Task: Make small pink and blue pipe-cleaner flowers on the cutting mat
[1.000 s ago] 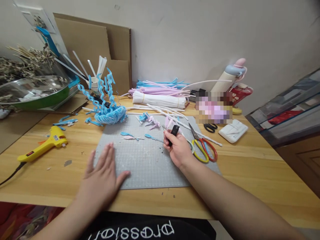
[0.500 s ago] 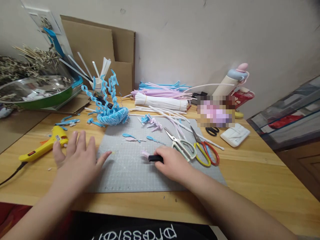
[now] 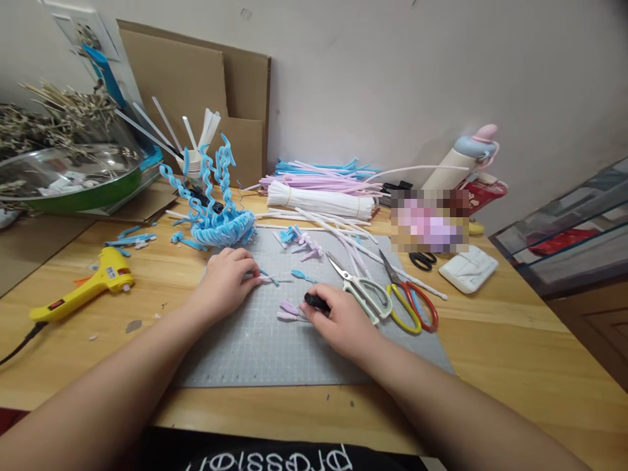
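My left hand (image 3: 228, 278) reaches over the grey cutting mat (image 3: 220, 353), fingers pinched on a small pink-and-blue pipe-cleaner piece (image 3: 269, 280). My right hand (image 3: 346, 320) is closed around a short black tool (image 3: 316, 301) whose kind I cannot make out. Lilac pipe-cleaner pieces (image 3: 289, 309) with thin stems lie at its fingertips; whether the fingers grip the stems is hidden. Between the hands and slightly beyond them lies a small blue pipe-cleaner piece (image 3: 303, 275). Farther back are blue and lilac twisted bits (image 3: 307, 242).
A blue pipe-cleaner basket shape (image 3: 223, 227) with curly strands stands behind my left hand. A yellow glue gun (image 3: 105, 278) lies left. Green-handled scissors (image 3: 366, 291) and red-and-yellow-handled scissors (image 3: 412, 301) lie right. Bundled white pipe cleaners (image 3: 318, 200) and a white case (image 3: 468, 269) sit farther off.
My left hand has moved right and forward from an open, spread pose beside the glue gun to pinch the small piece. The black tool in my right hand has turned, and two lilac pieces now show.
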{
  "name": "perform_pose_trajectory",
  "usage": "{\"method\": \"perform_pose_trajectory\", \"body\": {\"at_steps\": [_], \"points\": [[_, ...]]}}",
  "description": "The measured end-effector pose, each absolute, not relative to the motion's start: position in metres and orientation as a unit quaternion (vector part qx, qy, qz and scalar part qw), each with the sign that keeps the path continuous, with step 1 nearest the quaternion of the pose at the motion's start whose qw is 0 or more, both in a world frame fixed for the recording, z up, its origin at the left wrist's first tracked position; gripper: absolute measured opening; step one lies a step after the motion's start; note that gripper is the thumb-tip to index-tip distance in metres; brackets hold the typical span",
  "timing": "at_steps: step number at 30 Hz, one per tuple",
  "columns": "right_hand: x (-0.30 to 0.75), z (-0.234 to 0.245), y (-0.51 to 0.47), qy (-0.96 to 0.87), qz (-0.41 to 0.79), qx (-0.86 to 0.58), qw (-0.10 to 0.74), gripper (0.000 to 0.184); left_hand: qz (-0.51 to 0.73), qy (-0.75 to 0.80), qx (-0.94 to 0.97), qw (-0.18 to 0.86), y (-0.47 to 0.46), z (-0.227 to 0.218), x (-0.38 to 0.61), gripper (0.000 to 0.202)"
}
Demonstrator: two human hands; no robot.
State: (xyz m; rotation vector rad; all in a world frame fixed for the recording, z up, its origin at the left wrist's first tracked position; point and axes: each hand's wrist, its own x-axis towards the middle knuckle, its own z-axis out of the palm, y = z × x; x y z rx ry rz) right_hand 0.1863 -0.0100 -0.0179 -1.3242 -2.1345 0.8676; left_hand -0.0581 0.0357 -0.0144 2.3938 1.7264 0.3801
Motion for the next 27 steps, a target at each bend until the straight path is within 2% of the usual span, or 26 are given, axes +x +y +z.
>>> {"method": "perform_pose_trajectory", "body": {"at_steps": [2, 4, 7, 11, 13, 16, 18, 20, 22, 27], "points": [[0.187, -0.021, -0.009, -0.787, 0.308, -0.48, 0.236, 0.007, 0.134, 0.584, 0.793, 0.112, 0.032, -0.008, -0.059, 0.019], [0.187, -0.022, -0.009, -0.804, 0.3, -0.466, 0.216, 0.015, 0.151, 0.595, 0.769, 0.179, 0.028, 0.001, -0.056, 0.025], [0.185, -0.024, -0.014, -0.829, 0.3, -0.44, 0.172, 0.032, 0.214, 0.589, 0.689, 0.364, 0.023, 0.014, -0.045, 0.03], [0.181, -0.025, -0.022, -0.853, 0.325, -0.376, 0.16, 0.036, 0.291, 0.529, 0.597, 0.529, 0.021, 0.024, -0.022, 0.027], [0.179, -0.024, -0.023, -0.836, 0.365, -0.349, 0.217, 0.029, 0.334, 0.509, 0.563, 0.559, 0.021, 0.023, -0.012, 0.026], [0.177, -0.022, -0.02, -0.702, 0.446, -0.405, 0.379, 0.008, 0.376, 0.492, 0.528, 0.58, 0.018, 0.017, -0.004, 0.024], [0.176, -0.022, -0.014, -0.554, 0.513, -0.45, 0.477, 0.008, 0.373, 0.488, 0.511, 0.601, 0.015, 0.012, -0.003, 0.024], [0.175, -0.023, -0.008, -0.421, 0.589, -0.434, 0.537, 0.017, 0.356, 0.483, 0.503, 0.622, 0.012, 0.007, -0.003, 0.024], [0.174, -0.024, -0.003, -0.342, 0.641, -0.393, 0.564, 0.024, 0.338, 0.478, 0.504, 0.635, 0.01, 0.003, -0.003, 0.024], [0.174, -0.023, 0.001, -0.297, 0.667, -0.378, 0.57, 0.022, 0.329, 0.485, 0.508, 0.631, 0.011, -0.002, -0.006, 0.023]]}}
